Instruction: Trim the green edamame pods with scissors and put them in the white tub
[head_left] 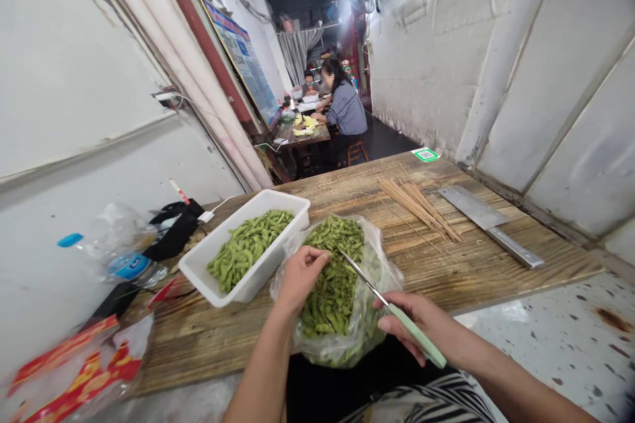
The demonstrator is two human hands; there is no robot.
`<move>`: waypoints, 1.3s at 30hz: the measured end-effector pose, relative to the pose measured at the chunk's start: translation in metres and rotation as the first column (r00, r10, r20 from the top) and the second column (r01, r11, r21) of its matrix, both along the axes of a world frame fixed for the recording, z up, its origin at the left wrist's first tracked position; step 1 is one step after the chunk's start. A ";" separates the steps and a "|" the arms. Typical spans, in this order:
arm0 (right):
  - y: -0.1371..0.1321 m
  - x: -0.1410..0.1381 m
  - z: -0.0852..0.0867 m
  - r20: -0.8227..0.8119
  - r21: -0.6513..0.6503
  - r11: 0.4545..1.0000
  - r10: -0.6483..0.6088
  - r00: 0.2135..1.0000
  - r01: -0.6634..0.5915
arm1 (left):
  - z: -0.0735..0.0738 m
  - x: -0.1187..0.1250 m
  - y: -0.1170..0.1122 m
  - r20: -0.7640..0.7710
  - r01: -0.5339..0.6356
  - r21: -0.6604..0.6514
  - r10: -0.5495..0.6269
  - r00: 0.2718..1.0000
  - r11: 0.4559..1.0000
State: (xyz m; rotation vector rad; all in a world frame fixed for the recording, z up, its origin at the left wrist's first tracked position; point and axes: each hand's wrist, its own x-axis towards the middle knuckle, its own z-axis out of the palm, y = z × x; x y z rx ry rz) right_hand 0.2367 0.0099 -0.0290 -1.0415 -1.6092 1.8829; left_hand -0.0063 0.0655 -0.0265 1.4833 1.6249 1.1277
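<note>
A clear plastic bag (pixel 385 272) full of green edamame pods (pixel 325 310) stands open at the near edge of the wooden table. Above the pods, my left hand (pixel 301 277) pinches a pod between thumb and forefinger; only a bit of green shows at the fingertips. My right hand (pixel 419 320) grips scissors (pixel 414 334) with pale green handles, their metal blades pointing over the bag toward the left fingertips. The blades look closed or nearly so. Left of the bag, a white plastic tub (pixel 297 208) contains more edamame pods (pixel 248 244).
On the wooden table (pixel 198 350) lie a bundle of thin wooden skewers (pixel 419 208) and a cleaver (pixel 489 221) to the right. A water bottle (pixel 131 266) and red-printed plastic packaging (pixel 89 377) are at the left. A person (pixel 344 109) sits at a farther table.
</note>
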 end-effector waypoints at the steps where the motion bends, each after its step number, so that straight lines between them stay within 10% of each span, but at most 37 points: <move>1: 0.000 0.000 0.000 0.009 0.010 1.000 0.016 1.000 -0.016 | 0.003 0.000 -0.005 0.166 -0.007 -0.039 0.013 0.986 0.999; 6: -0.001 0.002 0.002 0.050 0.058 0.995 0.075 0.996 -0.078 | 0.012 0.009 -0.025 0.495 -0.039 -0.092 0.079 0.866 0.995; 18: -0.006 0.000 0.029 0.248 0.348 0.926 0.061 0.967 -0.148 | 0.022 0.026 -0.054 0.156 -0.128 -0.066 0.137 0.978 0.990; 39: -0.005 -0.001 0.023 0.263 0.334 0.934 0.032 0.964 -0.122 | 0.020 0.035 -0.063 0.070 -0.190 -0.026 0.191 0.979 0.981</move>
